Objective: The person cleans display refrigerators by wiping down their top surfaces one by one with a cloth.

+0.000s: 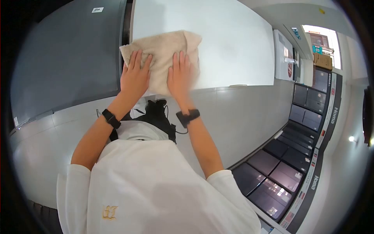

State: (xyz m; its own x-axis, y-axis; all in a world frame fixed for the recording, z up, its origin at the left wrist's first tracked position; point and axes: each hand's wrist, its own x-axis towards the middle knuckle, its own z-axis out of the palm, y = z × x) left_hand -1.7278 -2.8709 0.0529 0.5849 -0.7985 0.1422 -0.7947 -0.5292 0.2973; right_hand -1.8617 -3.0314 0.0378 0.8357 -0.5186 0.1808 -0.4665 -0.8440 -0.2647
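Observation:
A beige cloth lies spread over the near left part of a glossy white top, with one corner folded at its far right. My left hand rests flat on the left side of the cloth, fingers stretched out and slightly apart. On the cloth's right side lies my right hand, also with extended fingers; its outer edge is blurred. Neither hand is wrapped around anything. Dark bands circle both wrists.
A dark grey flat panel with a small white label adjoins the white top on the left, across a narrow gap. Dark-doored appliances line the right side. A cardboard box stands at the far right, and grey floor shows below.

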